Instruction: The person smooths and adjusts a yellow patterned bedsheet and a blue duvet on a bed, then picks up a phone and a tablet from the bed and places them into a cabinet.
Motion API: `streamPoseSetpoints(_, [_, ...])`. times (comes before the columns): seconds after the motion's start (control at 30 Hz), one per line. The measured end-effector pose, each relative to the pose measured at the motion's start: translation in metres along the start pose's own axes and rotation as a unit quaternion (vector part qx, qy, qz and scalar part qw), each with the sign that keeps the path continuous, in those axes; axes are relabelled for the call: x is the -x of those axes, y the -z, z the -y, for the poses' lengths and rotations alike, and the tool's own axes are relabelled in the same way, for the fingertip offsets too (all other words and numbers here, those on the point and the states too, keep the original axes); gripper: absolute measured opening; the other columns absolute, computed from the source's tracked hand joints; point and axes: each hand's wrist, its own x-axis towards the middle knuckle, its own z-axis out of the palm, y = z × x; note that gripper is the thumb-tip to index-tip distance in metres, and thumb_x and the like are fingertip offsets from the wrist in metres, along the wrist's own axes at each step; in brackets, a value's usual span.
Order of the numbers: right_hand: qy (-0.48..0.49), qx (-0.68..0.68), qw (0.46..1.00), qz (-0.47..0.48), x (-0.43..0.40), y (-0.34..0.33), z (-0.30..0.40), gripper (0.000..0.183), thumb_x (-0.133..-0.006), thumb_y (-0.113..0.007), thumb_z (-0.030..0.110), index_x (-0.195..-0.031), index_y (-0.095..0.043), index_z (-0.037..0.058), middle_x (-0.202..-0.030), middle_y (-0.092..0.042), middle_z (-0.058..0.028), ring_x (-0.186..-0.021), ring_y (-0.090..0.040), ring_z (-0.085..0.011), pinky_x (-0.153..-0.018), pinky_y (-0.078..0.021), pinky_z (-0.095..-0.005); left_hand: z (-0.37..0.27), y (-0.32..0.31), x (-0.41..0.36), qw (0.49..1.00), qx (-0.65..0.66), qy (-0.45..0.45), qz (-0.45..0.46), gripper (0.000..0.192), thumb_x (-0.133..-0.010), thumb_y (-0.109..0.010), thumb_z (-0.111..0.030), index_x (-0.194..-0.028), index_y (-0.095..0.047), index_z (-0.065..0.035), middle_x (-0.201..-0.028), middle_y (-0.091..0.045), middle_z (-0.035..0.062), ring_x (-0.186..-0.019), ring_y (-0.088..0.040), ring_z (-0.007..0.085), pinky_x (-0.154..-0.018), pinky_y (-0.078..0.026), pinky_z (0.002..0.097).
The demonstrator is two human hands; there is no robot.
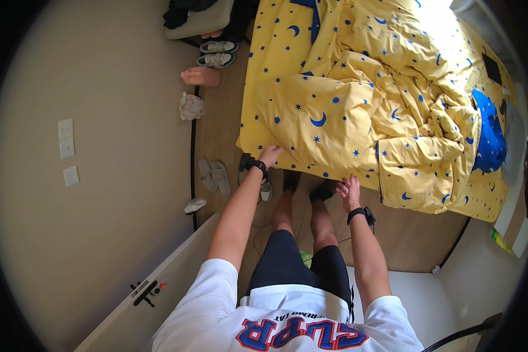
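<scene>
A rumpled yellow duvet (321, 114) with blue moons and stars lies over a bed with a matching yellow sheet (268, 57). My left hand (271, 155) is at the bed's near left edge, over or against the sheet; whether its fingers grip any cloth cannot be told. At the near edge, further right, my right hand (349, 190) has its fingers apart and curled, just below the hanging edge of the bedding, with nothing seen in it. Both wrists wear black straps with small devices. A blue patterned cloth (489, 132) lies at the bed's right end.
Along the left wall are sneakers (216, 60), a pink container (201, 76), a plastic bag (191, 106) and grey slippers (221, 177). More shoes (266, 190) sit by my feet. An open door (158, 286) stands at lower left. A dark flat object (492, 68) rests on the bed.
</scene>
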Motion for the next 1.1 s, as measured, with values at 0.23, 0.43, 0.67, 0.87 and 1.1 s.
streamPoseSetpoints(0.23, [0.114, -0.271, 0.955, -0.029, -0.06, 0.009, 0.034, 0.077, -0.087, -0.062, 0.065, -0.141, -0.046, 0.0133, -0.142, -0.047, -0.0083, -0.127, -0.049, -0.0293, -0.103, -0.0442, -0.0429, -0.001, -0.056, -0.028, 0.987, 0.129, -0.092, 0.002, 0.037, -0.092, -0.06, -0.019, -0.127, -0.056, -0.0063, -0.122, -0.061, 0.0027, -0.102, -0.056, 0.0131, -0.086, -0.045, 0.0269])
streamPoseSetpoints(0.43, [0.185, -0.313, 0.929, -0.067, -0.087, 0.058, 0.075, 0.042, -0.1, -0.058, 0.033, -0.13, -0.057, 0.0043, -0.135, -0.059, -0.0091, -0.122, -0.057, -0.0257, -0.106, -0.045, -0.0435, -0.021, -0.05, -0.028, 0.931, 0.344, -0.101, -0.067, 0.024, -0.102, -0.05, -0.03, -0.122, -0.053, -0.0174, -0.105, -0.059, -0.0068, -0.093, -0.055, 0.004, -0.067, -0.045, 0.0227])
streamPoseSetpoints(0.67, [0.342, 0.093, 0.895, -0.273, 0.021, 0.16, 0.154, 0.05, -0.09, -0.074, 0.022, -0.129, -0.056, -0.0022, -0.127, -0.062, -0.009, -0.112, -0.06, -0.0207, -0.097, -0.0464, -0.0327, -0.086, 0.068, 0.039, 0.918, -0.002, -0.317, -0.236, 0.018, -0.099, -0.05, -0.014, -0.084, -0.042, -0.0066, -0.077, -0.042, -0.0017, -0.074, -0.039, 0.0102, -0.067, -0.038, 0.0312])
streamPoseSetpoints(0.87, [0.415, 0.081, 0.777, -0.467, 0.036, 0.248, 0.209, 0.069, -0.085, -0.077, 0.012, -0.138, -0.036, -0.0011, -0.138, -0.05, -0.016, -0.124, -0.049, -0.0255, -0.106, -0.036, -0.0342, -0.042, 0.134, 0.039, 0.866, -0.318, -0.261, -0.283, 0.01, -0.089, -0.054, -0.007, -0.086, -0.044, -0.0054, -0.073, -0.045, 0.0073, -0.067, -0.042, 0.0202, -0.065, -0.042, 0.0343])
streamPoseSetpoints(1.1, [0.249, 0.279, 0.805, -0.462, 0.001, 0.236, 0.164, 0.092, -0.081, -0.074, 0.049, -0.143, -0.033, -0.0041, -0.137, -0.051, -0.0306, -0.128, -0.048, -0.0431, -0.106, -0.0384, -0.0436, 0.037, 0.097, -0.018, 0.982, -0.165, -0.069, -0.056, 0.058, -0.089, -0.072, -0.031, -0.136, -0.049, -0.0067, -0.11, -0.066, 0.014, -0.105, -0.064, 0.026, -0.091, -0.049, 0.0349])
